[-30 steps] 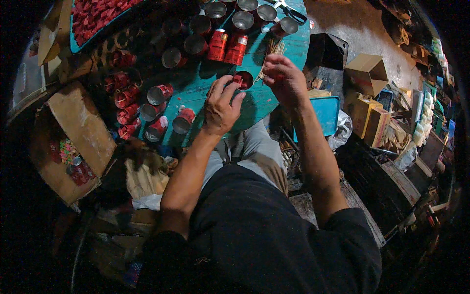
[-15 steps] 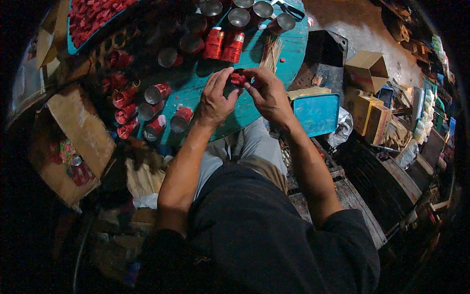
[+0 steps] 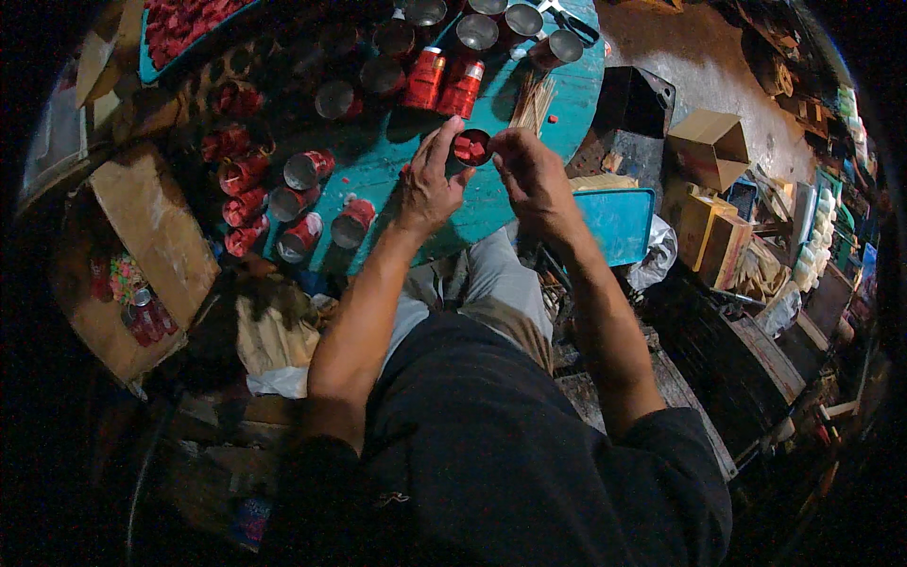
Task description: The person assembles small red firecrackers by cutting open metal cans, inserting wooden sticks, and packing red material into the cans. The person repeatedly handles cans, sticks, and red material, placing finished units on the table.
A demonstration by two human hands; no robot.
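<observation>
Over the turquoise table [image 3: 482,210], my left hand [image 3: 431,189] is wrapped round an open-topped can [image 3: 457,163]. Several small red chunks [image 3: 470,147] show inside it. My right hand [image 3: 531,170] is at the can's right rim, its fingers curled together; whatever they hold, if anything, is hidden. Just beyond stand two red cans [image 3: 462,89] side by side. A bundle of thin wooden sticks [image 3: 533,102] lies beyond my right hand. Several open red cans [image 3: 352,225] stand or lean to the left of my left hand.
More open cans [image 3: 477,32] crowd the table's far side. A turquoise tray [image 3: 200,30] of red chunks is at the far left. Cardboard boxes stand on both sides, one open box [image 3: 156,227] at left, another [image 3: 709,146] at right. A blue tray [image 3: 614,227] is beside my right forearm.
My right hand has drawn a little right from the can's mouth, and its fingers have curled in. The red chunks inside show more plainly. The whole view has shifted slightly.
</observation>
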